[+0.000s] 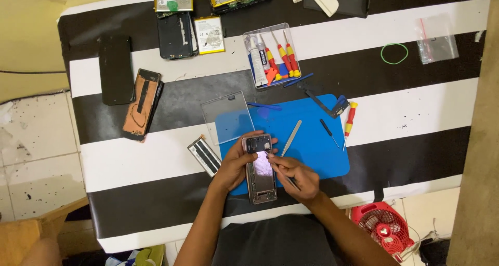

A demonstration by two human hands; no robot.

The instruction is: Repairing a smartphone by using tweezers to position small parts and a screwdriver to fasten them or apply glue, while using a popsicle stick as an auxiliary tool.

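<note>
An opened phone body [260,170] lies lengthwise on the blue work mat [317,141], its metal inside showing. My left hand [236,164] grips its left edge and top corner. My right hand [297,176] pinches a thin metal tool [280,168], whose tip rests on the phone's upper middle. A metal spudger [291,137] lies on the mat just above my right hand. A flat battery [204,155] sits left of my left hand.
A clear plastic lid [227,117] overlaps the mat's top left. Screwdrivers [349,121] lie on the mat's right. A clear tool box [271,58] stands farther back, with other phone parts [141,104] at left. A red fan [383,225] sits on the floor.
</note>
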